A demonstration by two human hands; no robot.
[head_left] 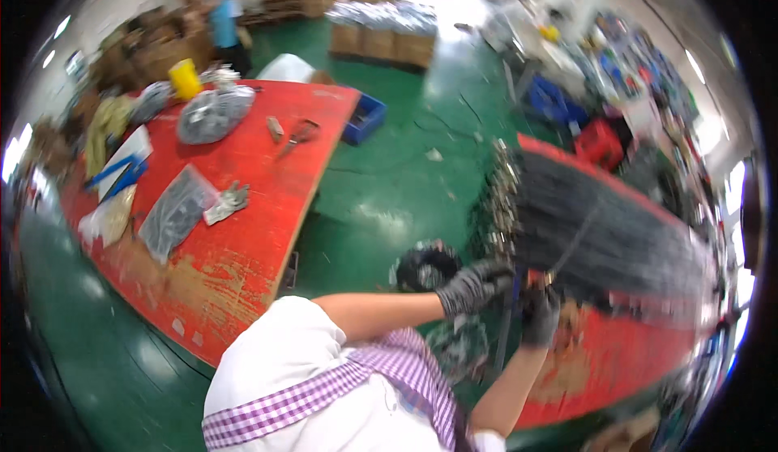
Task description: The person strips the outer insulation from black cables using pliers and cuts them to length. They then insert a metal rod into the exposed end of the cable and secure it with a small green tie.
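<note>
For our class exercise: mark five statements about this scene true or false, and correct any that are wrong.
1. The left hand is bare. False: it is gloved, in a dark colour.
2. The right hand is gloved. True.
3. Long dark strips lie on the right red table. True.
4. The scissors lie on the floor. False: they lie on the left red table.
5. The bin beside the left red table is white. False: it is blue.
</note>
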